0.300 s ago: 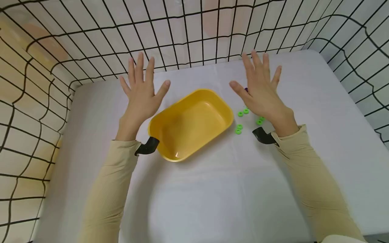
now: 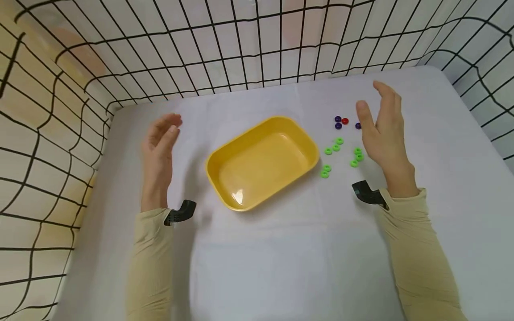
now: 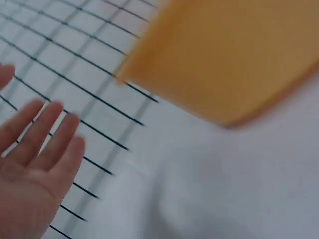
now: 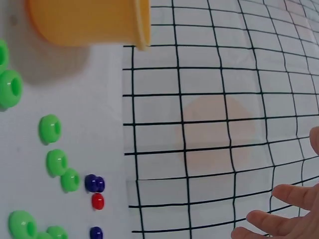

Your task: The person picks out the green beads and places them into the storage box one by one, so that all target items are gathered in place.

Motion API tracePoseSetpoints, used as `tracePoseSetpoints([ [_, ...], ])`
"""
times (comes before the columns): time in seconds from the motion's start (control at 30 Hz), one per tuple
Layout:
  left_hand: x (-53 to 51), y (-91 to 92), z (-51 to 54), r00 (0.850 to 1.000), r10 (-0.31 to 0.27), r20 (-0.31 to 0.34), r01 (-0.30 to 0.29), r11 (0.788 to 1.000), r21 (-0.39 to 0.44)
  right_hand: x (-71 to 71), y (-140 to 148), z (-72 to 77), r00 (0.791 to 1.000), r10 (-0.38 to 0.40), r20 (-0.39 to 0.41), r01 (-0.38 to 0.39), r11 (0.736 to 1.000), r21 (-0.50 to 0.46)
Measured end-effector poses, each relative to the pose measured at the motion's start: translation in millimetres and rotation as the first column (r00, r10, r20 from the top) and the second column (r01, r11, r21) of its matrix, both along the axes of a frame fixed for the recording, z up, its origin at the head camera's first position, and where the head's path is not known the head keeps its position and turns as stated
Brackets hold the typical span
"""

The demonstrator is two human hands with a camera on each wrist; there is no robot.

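Note:
A yellow tray (image 2: 263,165) lies on the white cloth between the two hands, nothing inside it. My left hand (image 2: 158,156) is held left of the tray, fingers relaxed and slightly bent, holding nothing; in the left wrist view the hand (image 3: 37,169) shows its fingers extended. Right of the tray, my right hand (image 2: 385,133) is raised beside the beads, thumb apart from the fingers, empty. Several green beads (image 2: 336,147), several dark purple beads (image 2: 338,126) and a red bead (image 2: 345,121) lie between tray and right hand.
A black wire grid (image 2: 261,54) stands along the back of the white table surface (image 2: 257,267), with more grid at the left and right sides. A black wrist piece (image 2: 180,213) sticks out from the left sleeve, another (image 2: 367,194) from the right sleeve.
Both hands have moved apart, left hand leftwards and right hand rightwards, and turned from spread palms-down to edge-on. More beads show beside the right hand. The view has shifted slightly.

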State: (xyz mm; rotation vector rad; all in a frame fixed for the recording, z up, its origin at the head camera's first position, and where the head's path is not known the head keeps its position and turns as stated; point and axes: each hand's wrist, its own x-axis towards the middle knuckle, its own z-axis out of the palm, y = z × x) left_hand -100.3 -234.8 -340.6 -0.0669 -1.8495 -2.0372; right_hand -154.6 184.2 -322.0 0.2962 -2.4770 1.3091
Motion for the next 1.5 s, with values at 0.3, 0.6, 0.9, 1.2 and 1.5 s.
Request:
tracePoseSetpoints([
  [0.3,-19.6,18.8,-76.5,0.835,-0.478,0.271,0.438,0.877,0.197,7.7,26.2,-21.8,0.991,-0.093,0.094,0.097,0.995,-0.039],
  [0.6,-18.5,21.6,-86.6,0.774,-0.533,0.343,0.493,0.846,0.202,5.2,46.9,-39.9,0.958,-0.118,0.261,0.097,0.991,0.09],
  [0.9,-12.8,13.8,-85.1,0.767,-0.506,0.395,0.456,0.863,0.22,-2.8,60.5,-55.3,0.918,-0.178,0.353,0.124,0.977,0.171],
  [1.2,-12.6,12.4,-89.6,0.775,-0.487,0.402,0.45,0.873,0.19,-8.3,54.2,-66.1,0.95,-0.035,0.311,-0.043,0.97,0.24],
  [1.5,-16.0,18.5,-98.0,0.765,-0.517,0.385,0.489,0.854,0.175,-10.8,47.4,-84.6,0.918,0.092,0.386,-0.227,0.919,0.321],
])
